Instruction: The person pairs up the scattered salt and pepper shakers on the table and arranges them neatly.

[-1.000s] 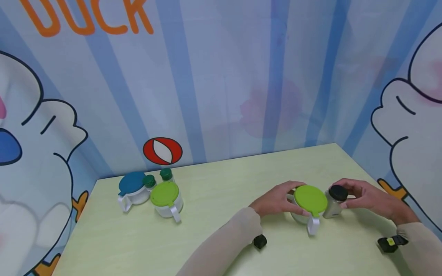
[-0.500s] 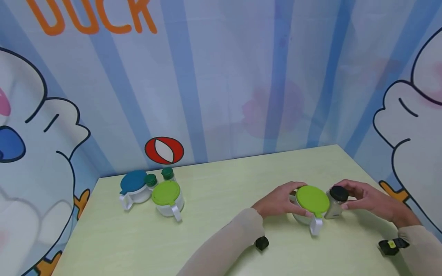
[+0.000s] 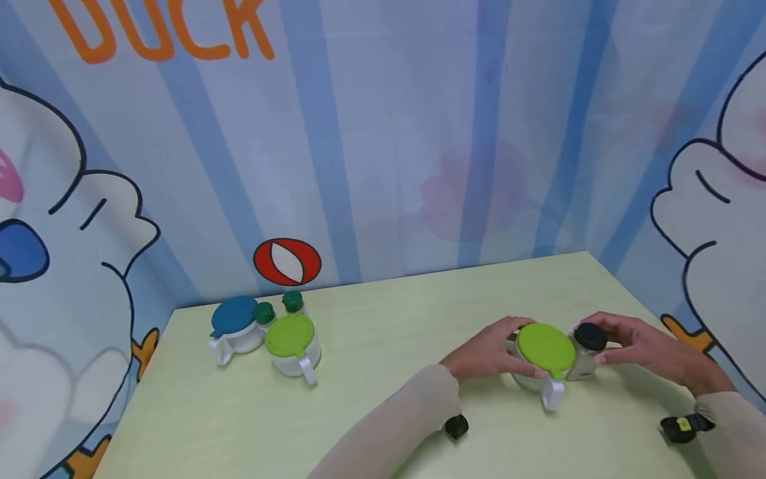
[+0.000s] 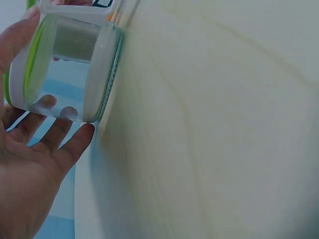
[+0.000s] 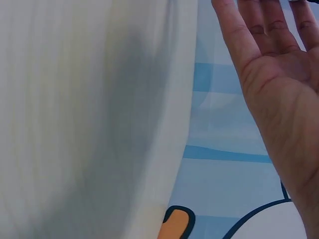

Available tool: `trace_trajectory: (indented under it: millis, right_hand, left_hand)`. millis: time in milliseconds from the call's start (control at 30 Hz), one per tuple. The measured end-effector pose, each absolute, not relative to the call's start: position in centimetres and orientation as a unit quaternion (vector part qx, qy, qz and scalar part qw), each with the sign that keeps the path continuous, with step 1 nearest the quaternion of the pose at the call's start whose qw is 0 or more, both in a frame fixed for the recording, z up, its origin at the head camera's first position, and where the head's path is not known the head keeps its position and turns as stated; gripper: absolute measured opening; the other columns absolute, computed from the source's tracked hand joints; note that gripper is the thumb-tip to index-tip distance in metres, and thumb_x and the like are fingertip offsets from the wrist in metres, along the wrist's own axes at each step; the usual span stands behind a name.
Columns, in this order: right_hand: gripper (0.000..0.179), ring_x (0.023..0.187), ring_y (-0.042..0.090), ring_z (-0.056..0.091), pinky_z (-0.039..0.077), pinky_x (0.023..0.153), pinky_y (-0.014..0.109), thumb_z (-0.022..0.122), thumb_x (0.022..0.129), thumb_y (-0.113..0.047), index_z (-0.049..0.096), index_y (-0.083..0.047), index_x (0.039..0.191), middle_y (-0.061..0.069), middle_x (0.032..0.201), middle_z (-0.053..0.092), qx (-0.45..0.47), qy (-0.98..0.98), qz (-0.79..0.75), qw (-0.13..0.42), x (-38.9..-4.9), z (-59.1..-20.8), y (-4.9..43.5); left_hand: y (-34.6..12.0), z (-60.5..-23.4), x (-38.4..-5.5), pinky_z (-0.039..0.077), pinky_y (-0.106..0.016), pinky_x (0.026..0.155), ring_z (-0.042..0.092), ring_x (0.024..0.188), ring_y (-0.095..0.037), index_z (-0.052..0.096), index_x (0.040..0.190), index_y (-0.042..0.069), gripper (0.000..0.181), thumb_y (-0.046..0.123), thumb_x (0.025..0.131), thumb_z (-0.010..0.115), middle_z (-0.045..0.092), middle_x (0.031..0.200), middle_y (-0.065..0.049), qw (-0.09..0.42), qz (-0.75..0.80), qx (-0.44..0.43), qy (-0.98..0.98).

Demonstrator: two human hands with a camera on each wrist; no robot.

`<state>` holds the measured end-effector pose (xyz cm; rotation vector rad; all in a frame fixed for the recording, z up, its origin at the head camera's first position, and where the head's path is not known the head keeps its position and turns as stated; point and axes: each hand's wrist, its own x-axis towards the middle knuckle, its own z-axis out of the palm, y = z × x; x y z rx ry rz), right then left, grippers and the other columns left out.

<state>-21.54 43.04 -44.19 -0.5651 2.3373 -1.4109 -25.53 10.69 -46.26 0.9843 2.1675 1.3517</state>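
My left hand (image 3: 487, 349) grips a clear jar with a lime-green lid (image 3: 546, 347) from its left side, thumb in front and fingers behind. The jar stands upright on the right part of the table, its white handle (image 3: 552, 395) facing the front edge. In the left wrist view, the fingers of my left hand (image 4: 35, 164) curl against the jar's clear wall (image 4: 67, 82). Close against its right side is a small clear jar with a black cap (image 3: 591, 336), pinched between the thumb and fingers of my right hand (image 3: 652, 349). The right wrist view barely catches that jar.
At the table's (image 3: 383, 399) back left stand a blue-lidded white pot (image 3: 235, 315), a second lime-lidded pot (image 3: 290, 336) with its handle forward, and two small green-capped jars, one here (image 3: 293, 301) at the back. A printed cloth backdrop (image 3: 383, 133) rises behind the table.
The head view has turned slightly left, so everything sits a little further right in it. The lime-lidded jar and the black-capped jar look marginally closer together; both hands keep their hold.
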Motion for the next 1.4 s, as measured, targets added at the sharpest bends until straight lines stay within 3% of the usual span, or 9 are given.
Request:
trace_trajectory:
  millis: [167,400,667,900,1067,1400]
  right_hand:
    - [0.048,0.116,0.004,0.062,0.057,0.086,0.029,0.060,0.101,-0.007,0.043,0.000,0.145,-0.009,0.131,0.062,-0.208,0.830,-0.484,0.185,-21.4,-43.5,42.9]
    - [0.049,0.119,0.001,0.060,0.057,0.087,0.030,0.056,0.104,-0.009,0.040,0.000,0.149,-0.012,0.136,0.059,-0.206,0.834,-0.476,0.187,-21.1,-42.4,42.2]
    - [0.041,0.123,-0.004,0.056,0.055,0.090,0.026,0.055,0.105,-0.014,0.049,-0.010,0.146,0.006,0.141,0.057,-0.214,0.858,-0.447,0.136,-20.8,-40.8,40.9]
    - [0.042,0.122,-0.006,0.054,0.056,0.085,0.027,0.054,0.106,-0.015,0.047,-0.014,0.147,0.002,0.143,0.056,-0.228,0.873,-0.420,0.101,-20.2,-39.3,39.0]
    - [0.042,0.129,-0.009,0.049,0.052,0.092,0.022,0.054,0.106,-0.014,0.048,-0.015,0.147,0.005,0.145,0.054,-0.260,0.872,-0.406,0.083,-20.1,-38.3,37.4]
    - [0.044,0.134,0.004,0.051,0.048,0.100,0.020,0.055,0.104,-0.006,0.050,-0.016,0.146,0.005,0.147,0.054,-0.322,0.848,-0.411,0.087,-20.7,-37.3,34.6]
  left_hand:
    - [11.0,-46.2,-25.2,0.045,-0.027,0.107,0.047,0.128,0.000,0.039,0.153,0.032,0.086,0.039,0.081,0.086,0.046,0.146,0.019,0.196,0.471,0.343,0.789]
    - [9.9,-45.9,-25.0,0.048,-0.027,0.105,0.047,0.134,-0.003,0.027,0.158,0.034,0.094,0.045,0.083,0.083,0.042,0.151,0.017,0.223,0.485,0.320,0.782]
    - [6.5,-44.8,-25.0,0.042,-0.027,0.112,0.045,0.137,-0.004,0.029,0.157,0.036,0.088,0.047,0.086,0.080,0.044,0.150,0.017,0.210,0.501,0.331,0.772]
    - [3.3,-44.3,-24.7,0.041,-0.030,0.114,0.045,0.138,-0.006,0.026,0.156,0.042,0.086,0.049,0.087,0.078,0.043,0.151,0.017,0.199,0.517,0.332,0.763]
    - [1.4,-43.7,-24.2,0.041,-0.029,0.113,0.045,0.139,-0.007,0.027,0.156,0.043,0.087,0.050,0.086,0.078,0.043,0.151,0.018,0.182,0.530,0.330,0.760]
    - [-1.9,-43.0,-23.7,0.042,-0.034,0.114,0.046,0.138,-0.010,0.030,0.154,0.044,0.081,0.048,0.088,0.077,0.043,0.149,0.021,0.152,0.534,0.312,0.771]
